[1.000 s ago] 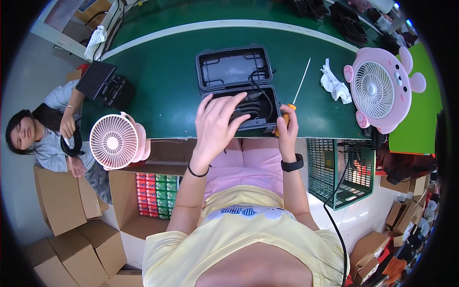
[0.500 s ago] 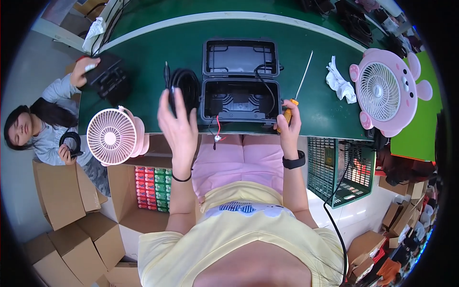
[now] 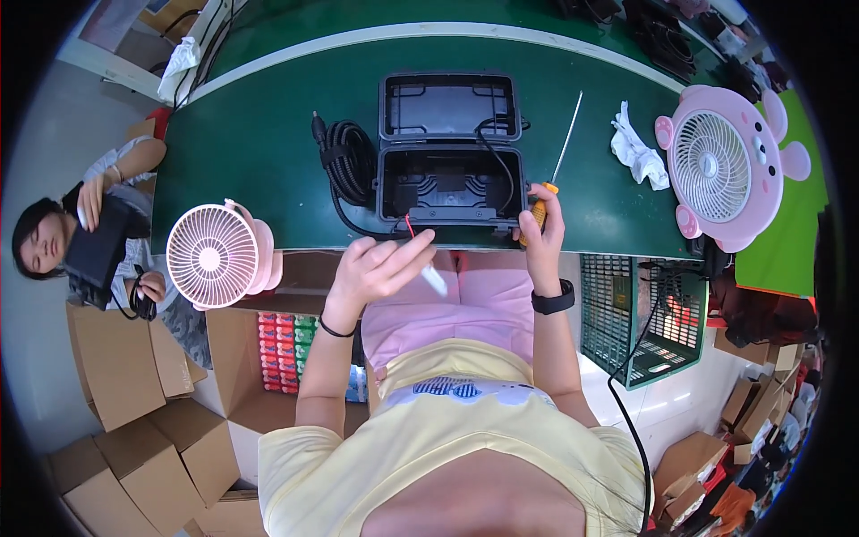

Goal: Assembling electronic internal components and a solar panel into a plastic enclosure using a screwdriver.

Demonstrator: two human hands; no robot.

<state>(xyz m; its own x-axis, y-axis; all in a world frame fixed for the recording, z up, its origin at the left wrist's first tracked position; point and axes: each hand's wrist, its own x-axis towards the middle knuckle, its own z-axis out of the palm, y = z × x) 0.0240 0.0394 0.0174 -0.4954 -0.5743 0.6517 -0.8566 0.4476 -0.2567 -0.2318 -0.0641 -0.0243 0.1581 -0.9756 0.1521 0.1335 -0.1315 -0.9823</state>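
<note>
In front of me a dark grey plastic case point(image 3: 452, 217) lies with its lid point(image 3: 450, 106) swung back, a black cable inside its right part. A thin red wire point(image 3: 410, 225) comes out over the case's front wall. My left hand point(image 3: 385, 268) is at that wall, fingers bent together round the wire's end. A blurred whitish piece point(image 3: 435, 281) shows below those fingers; its kind is unclear. At the case's right side, my right hand point(image 3: 542, 228) grips the yellow handle of a screwdriver point(image 3: 567, 136), its shaft pointing away. A coiled black cable point(image 3: 347, 161) with a plug lies left of the case.
A pink round fan point(image 3: 211, 254) stands at the green table's left front edge. Right lie a crumpled white tissue point(image 3: 636, 152) and a pink animal-shaped fan point(image 3: 713, 170). A co-worker point(image 3: 107, 224) sits left, holding a black device. Below right is a green crate point(image 3: 640, 318).
My left hand has moved from the coiled cable right and nearer to the red wire, its fingers closing. My right hand stays on the screwdriver. The co-worker has drawn the black device off the table.
</note>
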